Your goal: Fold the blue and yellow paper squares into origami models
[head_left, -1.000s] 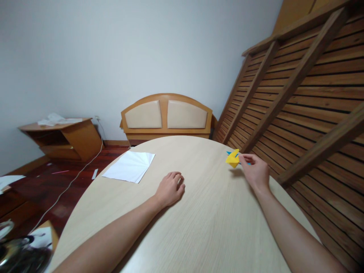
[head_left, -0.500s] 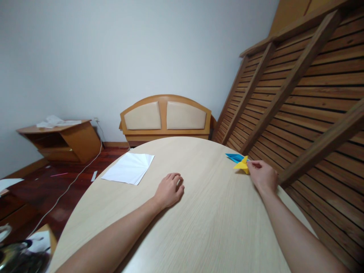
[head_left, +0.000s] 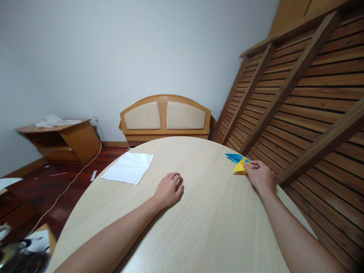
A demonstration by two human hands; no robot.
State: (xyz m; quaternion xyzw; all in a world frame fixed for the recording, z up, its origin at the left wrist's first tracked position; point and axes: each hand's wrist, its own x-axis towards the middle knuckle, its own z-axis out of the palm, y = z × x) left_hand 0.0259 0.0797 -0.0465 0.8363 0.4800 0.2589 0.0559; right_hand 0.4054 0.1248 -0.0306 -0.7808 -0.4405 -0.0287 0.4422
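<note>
At the right side of the round table my right hand (head_left: 261, 176) pinches one end of a yellow folded-paper figure (head_left: 239, 167). Its pointed parts stick up and out to the left, low over the tabletop. Just behind it a blue folded-paper piece (head_left: 233, 156) lies on the table, partly covered by the yellow one. My left hand (head_left: 169, 190) rests on the middle of the table, palm down, holding nothing, with its fingers loosely bent and the thumb apart. To its left lies a creased white sheet of paper (head_left: 127, 168).
The pale round table (head_left: 199, 220) has a curved edge. Wooden slatted panels (head_left: 313, 113) lean close along its right side. Behind stands a headboard (head_left: 165, 115). A low cabinet (head_left: 68, 142) and a white cable (head_left: 72, 184) are on the left; a box (head_left: 42, 240) sits at the lower left.
My right hand has shifted slightly left, and the yellow folded-paper figure has come down a little with it, nearer the tabletop. My left hand stays in place.
</note>
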